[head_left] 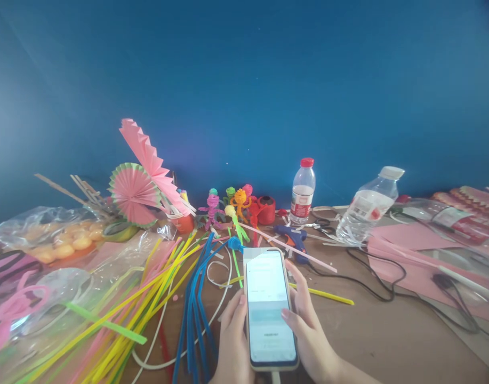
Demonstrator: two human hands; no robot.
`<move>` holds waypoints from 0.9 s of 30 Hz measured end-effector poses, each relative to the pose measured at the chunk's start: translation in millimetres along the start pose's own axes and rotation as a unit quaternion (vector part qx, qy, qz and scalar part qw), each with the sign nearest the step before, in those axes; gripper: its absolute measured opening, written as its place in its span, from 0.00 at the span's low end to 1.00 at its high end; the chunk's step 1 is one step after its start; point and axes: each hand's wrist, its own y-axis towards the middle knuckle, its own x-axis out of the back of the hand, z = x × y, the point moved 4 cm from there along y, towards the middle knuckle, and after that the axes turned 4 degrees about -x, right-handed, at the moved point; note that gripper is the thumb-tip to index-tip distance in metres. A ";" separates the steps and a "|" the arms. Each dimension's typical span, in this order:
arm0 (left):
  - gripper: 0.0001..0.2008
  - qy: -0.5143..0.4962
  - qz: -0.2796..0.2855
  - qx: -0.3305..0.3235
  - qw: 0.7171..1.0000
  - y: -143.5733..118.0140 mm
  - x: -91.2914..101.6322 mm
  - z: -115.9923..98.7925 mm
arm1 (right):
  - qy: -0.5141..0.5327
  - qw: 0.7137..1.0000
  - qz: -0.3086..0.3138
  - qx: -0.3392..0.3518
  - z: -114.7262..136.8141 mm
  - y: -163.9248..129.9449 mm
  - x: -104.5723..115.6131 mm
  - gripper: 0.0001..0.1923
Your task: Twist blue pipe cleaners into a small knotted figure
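Observation:
A smartphone [270,320] with a lit, mostly white screen stands upright between my two hands, low in the middle of the head view. My left hand [233,341] grips its left edge. Around the right edge curl the fingers of my right hand [310,330], and that thumb rests over the screen. A white cable [275,377] runs from the phone's bottom end. Just left of the phone lie blue pipe cleaners [194,309]. Behind it stand several small pipe-cleaner figures, among them a purple one [213,209] and an orange one [240,199].
Yellow pipe cleaners [124,330] and plastic bags [48,226] cover the left side. Folded pink paper fans [134,194] stand behind them. Near the wall are a glue gun [294,237], a red-capped bottle [303,192] and a tilted bottle [366,205]. A black cable [364,280] crosses the right side.

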 end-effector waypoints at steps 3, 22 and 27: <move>0.16 -0.016 0.036 0.009 0.999 -4.6 -9.2 -6.3 | -0.064 0.998 0.008 0.027 3.3 -1.6 -1.2 0.28; 0.16 0.046 0.043 -0.107 0.992 15.0 2.3 -4.2 | -0.070 0.991 -0.042 0.104 -6.7 6.1 4.9 0.26; 0.16 0.048 0.044 -0.103 0.993 16.9 3.8 -4.2 | -0.074 0.992 -0.036 0.095 -9.7 8.3 5.5 0.31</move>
